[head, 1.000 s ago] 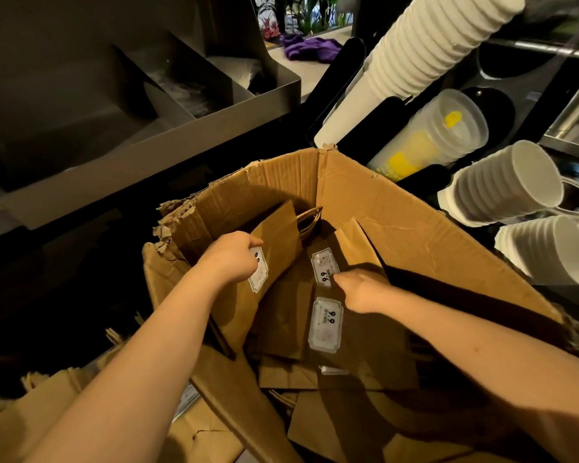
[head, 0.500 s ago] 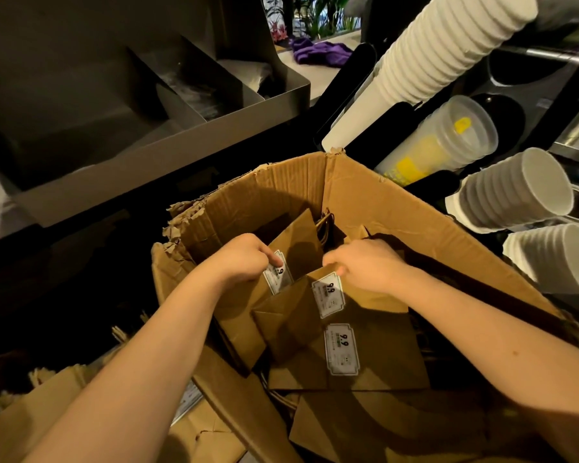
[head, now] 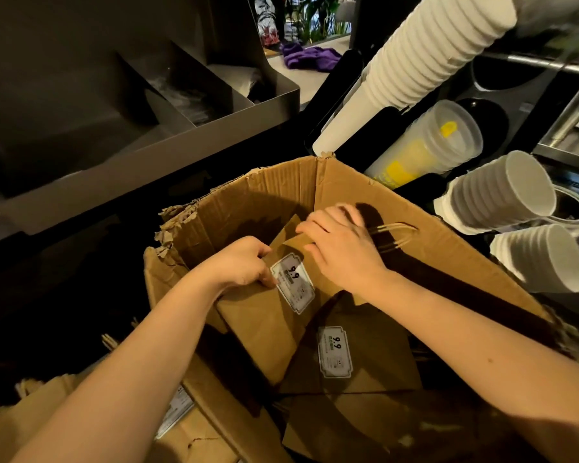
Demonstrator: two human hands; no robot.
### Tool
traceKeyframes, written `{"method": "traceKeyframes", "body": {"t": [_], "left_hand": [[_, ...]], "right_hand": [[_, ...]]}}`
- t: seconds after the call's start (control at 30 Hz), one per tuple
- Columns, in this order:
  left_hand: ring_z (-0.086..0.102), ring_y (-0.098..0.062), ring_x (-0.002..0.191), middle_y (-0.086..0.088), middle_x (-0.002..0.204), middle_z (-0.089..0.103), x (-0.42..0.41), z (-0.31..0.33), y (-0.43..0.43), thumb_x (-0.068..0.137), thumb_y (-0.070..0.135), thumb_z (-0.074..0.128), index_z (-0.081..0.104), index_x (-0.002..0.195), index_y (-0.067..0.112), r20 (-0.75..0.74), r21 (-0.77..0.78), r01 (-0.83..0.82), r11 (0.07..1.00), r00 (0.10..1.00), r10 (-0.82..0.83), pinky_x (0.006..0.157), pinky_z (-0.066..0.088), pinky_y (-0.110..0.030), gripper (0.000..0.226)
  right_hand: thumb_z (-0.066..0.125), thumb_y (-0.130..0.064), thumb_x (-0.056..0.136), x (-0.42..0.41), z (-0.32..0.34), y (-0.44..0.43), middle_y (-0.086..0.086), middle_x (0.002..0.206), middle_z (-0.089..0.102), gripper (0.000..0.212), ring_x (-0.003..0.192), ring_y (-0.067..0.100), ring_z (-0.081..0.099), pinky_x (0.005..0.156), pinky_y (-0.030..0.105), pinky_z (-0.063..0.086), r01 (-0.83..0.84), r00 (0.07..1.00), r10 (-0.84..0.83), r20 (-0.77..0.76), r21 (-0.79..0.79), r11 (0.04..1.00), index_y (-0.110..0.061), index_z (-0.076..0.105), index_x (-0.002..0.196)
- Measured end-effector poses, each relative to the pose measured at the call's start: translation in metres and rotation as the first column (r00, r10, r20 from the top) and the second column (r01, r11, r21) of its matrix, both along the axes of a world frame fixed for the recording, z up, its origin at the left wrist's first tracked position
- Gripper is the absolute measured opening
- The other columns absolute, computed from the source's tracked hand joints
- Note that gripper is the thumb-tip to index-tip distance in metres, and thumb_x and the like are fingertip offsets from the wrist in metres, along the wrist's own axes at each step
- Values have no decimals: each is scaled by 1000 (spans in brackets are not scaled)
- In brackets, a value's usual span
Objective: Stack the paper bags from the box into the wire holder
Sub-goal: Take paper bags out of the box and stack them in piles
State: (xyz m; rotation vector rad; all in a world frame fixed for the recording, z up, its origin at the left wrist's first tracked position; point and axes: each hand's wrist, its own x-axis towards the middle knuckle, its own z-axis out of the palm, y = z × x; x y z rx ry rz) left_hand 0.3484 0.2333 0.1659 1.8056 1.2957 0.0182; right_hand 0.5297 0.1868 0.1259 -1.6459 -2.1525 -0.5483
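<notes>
An open, torn cardboard box (head: 355, 185) fills the middle of the view, with flat brown paper bags inside. My left hand (head: 239, 262) grips the left edge of a raised paper bag (head: 264, 325) that bears a white 9.9 sticker. My right hand (head: 341, 248) grips the top edge of the bags beside it, near their twisted paper handles (head: 395, 235). Another stickered bag (head: 358, 359) lies flat lower in the box. More bags (head: 24, 416) lie outside the box at bottom left. No wire holder is in view.
A grey metal divided tray (head: 188, 128) stands at the upper left. Stacks of white paper cups (head: 425, 58) and clear plastic cups (head: 428, 145) lie to the right of the box. A purple cloth (head: 310, 56) rests on a far counter.
Both hands have lifted the bags higher in the box. My right hand moved up from the lower bags to the top edge, and the bag handles now stick out to its right.
</notes>
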Motion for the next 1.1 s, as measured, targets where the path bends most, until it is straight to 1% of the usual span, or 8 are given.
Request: {"method": "traceKeyframes", "body": {"t": [0.13,0.23,0.43,0.7,0.83,0.93,1.03,1.1], "left_hand": [[61,-25,99,-9,103,68,-7,-2,5,75,-5,66,68,106,11,4,27,-169,985,986,169,85,50,-37,35],[49,-23,114,-2,132,51,-8,-2,6,74,-11,59,42,140,32,17,29,-191,981,982,191,87,44,-32,81],[51,-10,69,2,133,48,-6,0,2,80,-18,43,43,140,32,-15,10,-208,978,978,209,52,43,-21,79],[58,-23,99,-9,112,60,-5,-3,2,85,-9,47,60,123,12,-113,27,-235,972,965,236,58,44,-20,45],[50,-22,117,-6,128,56,-5,-5,6,80,-13,50,66,117,17,-89,6,-240,971,967,240,68,43,-21,50],[51,-23,117,-6,125,59,-4,-4,6,80,-12,51,70,110,15,-81,-8,-236,972,969,234,76,45,-23,45],[56,-21,105,-8,116,64,-4,-6,4,80,-12,51,71,107,10,-113,22,-213,977,970,214,78,46,-27,40],[60,-25,103,-7,102,68,-5,-8,5,80,-13,48,71,107,7,-120,26,-215,976,969,217,79,48,-30,41]], "right_hand": [[62,-12,79,15,-1,0,6,120,51,41,113,28,46,94,42,44,144,989,-145,-17,-47,989,-15,54,119],[50,-18,91,22,0,2,5,120,55,32,108,25,53,82,38,49,327,937,-346,36,-436,839,-19,48,123],[40,-12,94,35,-19,-1,10,123,55,57,111,28,53,70,34,40,564,825,-309,472,-680,468,-22,19,146],[64,-20,88,45,-25,3,5,142,45,67,124,23,48,91,31,45,45,785,-475,-399,-727,685,-35,29,143],[52,2,87,41,-21,9,2,143,39,78,96,24,60,65,32,52,-9,696,-513,-502,-721,693,-46,24,142],[56,1,84,41,-11,9,3,151,26,85,114,23,52,76,31,48,0,674,-587,-449,-794,608,-40,17,148],[56,-8,88,43,-15,8,10,134,49,51,101,18,56,68,25,40,177,822,-529,-213,-787,591,-13,45,137],[63,-24,88,46,-16,9,9,90,64,13,80,20,59,60,25,36,214,821,-529,-216,-742,635,-11,66,87]]}}
